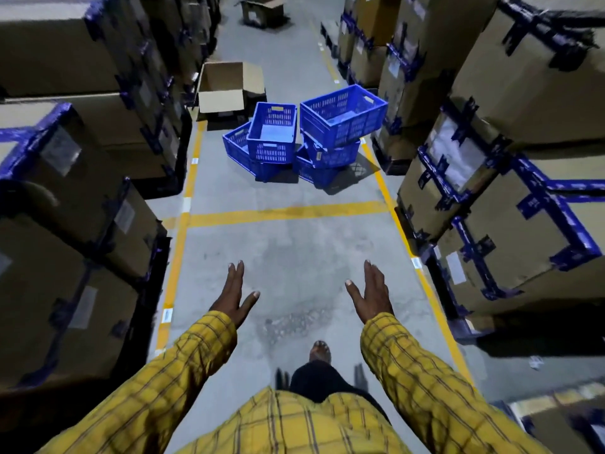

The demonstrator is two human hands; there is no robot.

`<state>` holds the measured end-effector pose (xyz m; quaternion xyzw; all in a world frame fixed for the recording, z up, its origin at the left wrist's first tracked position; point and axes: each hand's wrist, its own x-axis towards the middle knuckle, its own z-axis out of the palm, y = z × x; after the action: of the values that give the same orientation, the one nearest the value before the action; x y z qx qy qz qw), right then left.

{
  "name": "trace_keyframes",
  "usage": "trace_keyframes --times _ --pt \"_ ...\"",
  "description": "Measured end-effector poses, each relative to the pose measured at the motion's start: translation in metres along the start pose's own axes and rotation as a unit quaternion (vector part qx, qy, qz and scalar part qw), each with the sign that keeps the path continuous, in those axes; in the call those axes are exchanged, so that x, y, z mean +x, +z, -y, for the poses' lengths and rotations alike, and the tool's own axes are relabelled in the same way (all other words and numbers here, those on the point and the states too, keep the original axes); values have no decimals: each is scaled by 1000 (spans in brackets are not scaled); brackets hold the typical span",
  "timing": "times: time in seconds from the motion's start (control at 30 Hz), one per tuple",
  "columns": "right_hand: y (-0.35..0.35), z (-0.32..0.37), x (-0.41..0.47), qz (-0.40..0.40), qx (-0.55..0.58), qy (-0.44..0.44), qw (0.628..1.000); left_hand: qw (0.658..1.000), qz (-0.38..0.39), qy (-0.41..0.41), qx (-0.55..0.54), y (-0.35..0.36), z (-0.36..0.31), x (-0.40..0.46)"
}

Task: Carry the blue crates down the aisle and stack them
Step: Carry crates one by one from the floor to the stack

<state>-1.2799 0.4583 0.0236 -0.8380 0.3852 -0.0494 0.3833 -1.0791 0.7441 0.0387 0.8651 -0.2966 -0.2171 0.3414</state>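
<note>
Now both hands, the left hand [234,298] and right hand [371,296], are flat, apart and empty, so walk to the far blue plastic crates [271,136] and grab the top one by both ends.

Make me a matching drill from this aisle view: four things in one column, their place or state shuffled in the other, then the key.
Things:
1. left hand
2. top right crate
3. open cardboard box
4. yellow floor line

Places or states:
A. sits skewed on top of the right pile of crates
B. runs across the aisle between the person and the crates
C. fingers straight, holding nothing
D. stands on the floor behind the crates, flaps up

Pairs: 1-C, 2-A, 3-D, 4-B
</note>
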Motion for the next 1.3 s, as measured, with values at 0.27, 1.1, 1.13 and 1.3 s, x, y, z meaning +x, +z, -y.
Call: trace_keyframes --times 0.27,1.1,1.13,1.3 --pt "-48 56 188 5 -4 -30 1000 999 -39 8 -12 -36 -51 183" --pt "-61 206 662 -45 13 8 999 999 7 40 -25 -132 -77 714" --pt "-64 210 675 -51 15 9 999 999 8 43 -21 -133 -82 733" --pt "-83 215 751 -59 10 32 998 998 33 46 -9 -125 -112 831"
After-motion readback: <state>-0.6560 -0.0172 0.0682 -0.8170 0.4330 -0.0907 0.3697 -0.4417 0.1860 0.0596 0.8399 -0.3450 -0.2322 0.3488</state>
